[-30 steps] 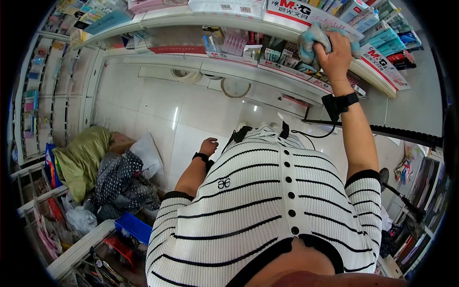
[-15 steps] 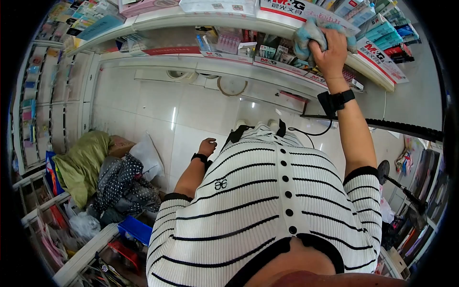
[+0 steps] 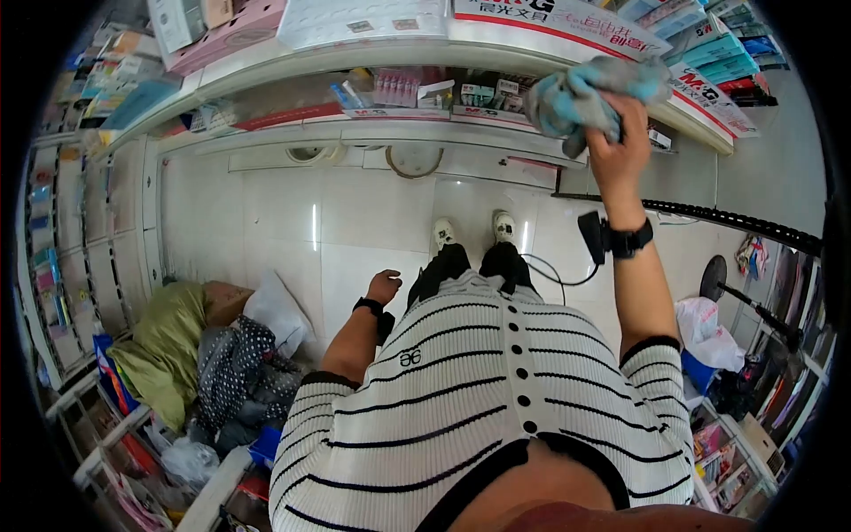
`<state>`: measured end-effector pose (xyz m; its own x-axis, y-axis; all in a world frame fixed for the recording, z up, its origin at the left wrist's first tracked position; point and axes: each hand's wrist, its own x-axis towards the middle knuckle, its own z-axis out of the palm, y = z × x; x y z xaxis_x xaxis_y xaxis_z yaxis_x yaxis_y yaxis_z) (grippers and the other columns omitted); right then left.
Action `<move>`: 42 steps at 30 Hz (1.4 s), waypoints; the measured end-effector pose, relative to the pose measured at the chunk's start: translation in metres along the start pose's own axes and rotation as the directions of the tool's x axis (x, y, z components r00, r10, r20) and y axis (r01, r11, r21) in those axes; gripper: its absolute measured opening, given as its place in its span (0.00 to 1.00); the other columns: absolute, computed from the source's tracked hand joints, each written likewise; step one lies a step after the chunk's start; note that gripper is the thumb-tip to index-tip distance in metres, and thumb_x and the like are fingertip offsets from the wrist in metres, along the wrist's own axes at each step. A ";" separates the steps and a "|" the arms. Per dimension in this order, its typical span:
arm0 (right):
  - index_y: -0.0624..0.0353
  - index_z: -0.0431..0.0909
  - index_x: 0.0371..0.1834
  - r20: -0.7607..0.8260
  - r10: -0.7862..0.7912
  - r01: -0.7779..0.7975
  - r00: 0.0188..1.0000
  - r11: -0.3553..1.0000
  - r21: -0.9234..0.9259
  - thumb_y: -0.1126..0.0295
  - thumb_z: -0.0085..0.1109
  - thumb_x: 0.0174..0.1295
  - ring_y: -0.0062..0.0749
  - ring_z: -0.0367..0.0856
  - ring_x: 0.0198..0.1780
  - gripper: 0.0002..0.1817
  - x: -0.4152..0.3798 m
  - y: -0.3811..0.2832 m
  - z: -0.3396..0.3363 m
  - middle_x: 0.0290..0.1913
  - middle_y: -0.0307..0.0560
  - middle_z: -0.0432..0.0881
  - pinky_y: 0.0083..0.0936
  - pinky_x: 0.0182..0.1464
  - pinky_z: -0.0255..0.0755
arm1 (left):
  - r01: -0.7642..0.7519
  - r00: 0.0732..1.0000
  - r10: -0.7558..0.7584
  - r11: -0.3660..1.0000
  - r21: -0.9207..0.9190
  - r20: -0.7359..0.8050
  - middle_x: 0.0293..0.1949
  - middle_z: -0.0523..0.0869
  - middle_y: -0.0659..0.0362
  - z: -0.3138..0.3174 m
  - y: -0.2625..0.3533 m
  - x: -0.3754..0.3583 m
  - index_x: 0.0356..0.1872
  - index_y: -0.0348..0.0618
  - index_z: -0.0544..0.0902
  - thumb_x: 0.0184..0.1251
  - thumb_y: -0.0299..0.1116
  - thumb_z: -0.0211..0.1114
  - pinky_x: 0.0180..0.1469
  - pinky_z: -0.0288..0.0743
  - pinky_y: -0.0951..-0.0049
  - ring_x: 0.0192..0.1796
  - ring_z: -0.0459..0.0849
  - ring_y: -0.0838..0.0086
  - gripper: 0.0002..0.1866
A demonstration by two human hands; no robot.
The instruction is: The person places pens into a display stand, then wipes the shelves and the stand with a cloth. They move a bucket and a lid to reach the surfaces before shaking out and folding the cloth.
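My right hand (image 3: 623, 149) is wrapped round a grey and light-blue cloth (image 3: 581, 96), which is bunched up at the front edge of the white shelf (image 3: 496, 55). A black device is strapped to that wrist. Beside the cloth stands a white and red label strip (image 3: 567, 22) on the shelf. My left hand (image 3: 384, 286) hangs low beside my body over the tiled floor, away from any object; its fingers are loosely curled and small in view, and nothing shows in them.
Below the shelf edge, a lower shelf holds a box of pink items (image 3: 396, 87). A green bag (image 3: 164, 346) and a dotted dark cloth (image 3: 239, 363) lie at the left. A black fan-like object (image 3: 714, 277) stands at the right. A cable hangs near my right side.
The view has shifted, and my shoes now show on the floor. My right hand and the cloth sit slightly lower in view, with more of the cloth visible. The grip on it remains.
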<state>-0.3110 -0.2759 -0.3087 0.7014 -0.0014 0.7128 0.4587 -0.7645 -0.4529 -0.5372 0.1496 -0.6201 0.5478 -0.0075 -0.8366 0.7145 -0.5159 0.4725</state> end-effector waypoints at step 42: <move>0.67 0.76 0.47 -0.086 0.432 -0.412 0.898 0.753 -0.514 0.57 0.62 0.52 0.52 0.69 0.52 0.26 -0.226 0.205 0.119 0.49 0.56 0.77 0.40 0.58 0.61 | 0.151 0.987 -0.129 0.939 -0.309 0.090 0.38 0.84 0.58 0.137 -0.048 -0.042 0.56 0.39 0.76 0.65 0.33 0.58 0.40 0.77 0.77 0.38 0.81 0.77 0.19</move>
<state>-0.3103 -0.3551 -0.6259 0.7809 -0.3874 0.4901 -0.2239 -0.9059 -0.3594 -0.6538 0.0568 -0.6457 0.4093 -0.0182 -0.9122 0.8881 -0.2213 0.4029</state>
